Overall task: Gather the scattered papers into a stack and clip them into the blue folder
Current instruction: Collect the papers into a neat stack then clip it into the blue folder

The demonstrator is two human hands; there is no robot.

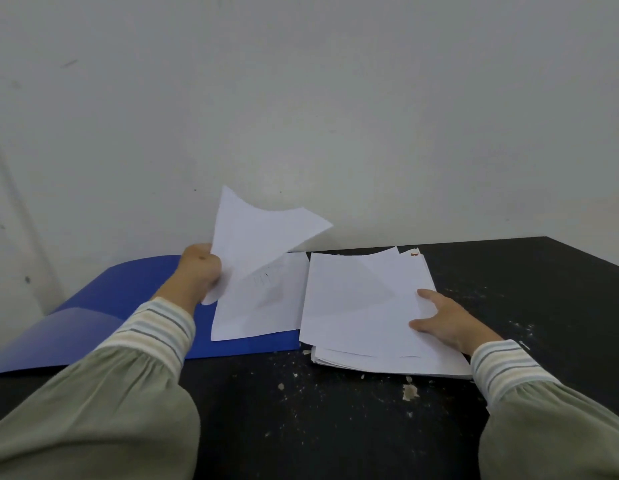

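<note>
The blue folder lies open on the left of the black table, one flap curling up at the near left. A white sheet lies flat on its right half. My left hand grips another white sheet by its left edge and holds it lifted and curled above the folder. To the right of the folder sits an uneven stack of white papers. My right hand rests flat on the stack's right side, fingers spread.
The black table is speckled with pale crumbs and flakes near the stack's front edge. A plain white wall rises directly behind the folder and papers. The table's right corner shows at the far right.
</note>
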